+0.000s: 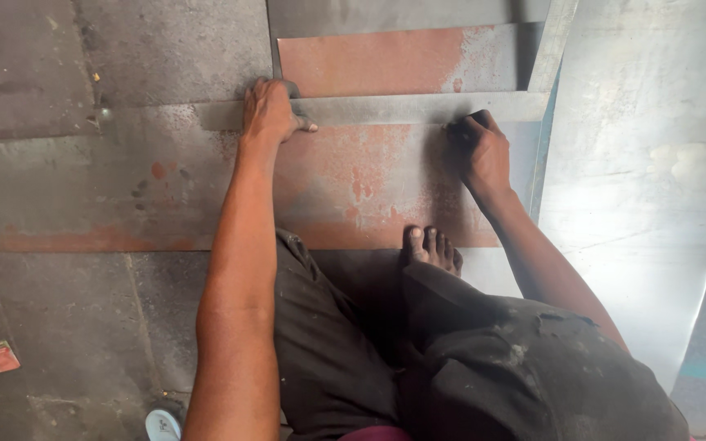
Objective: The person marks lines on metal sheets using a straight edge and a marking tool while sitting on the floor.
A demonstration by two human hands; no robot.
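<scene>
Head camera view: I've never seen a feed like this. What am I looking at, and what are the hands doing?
This one picture comes from a camera worn on a person's head, looking down at their own arms and legs. No machine is involved, only bare hands. The person crouches over a rusty metal sheet on the floor, with a bare foot on it. A long flat metal strip lies across the sheet. The left hand presses down on the strip. The right hand rests at its lower edge, fingers pinched; whether it holds a small tool cannot be told. A larger grey sheet lies to the right.
</scene>
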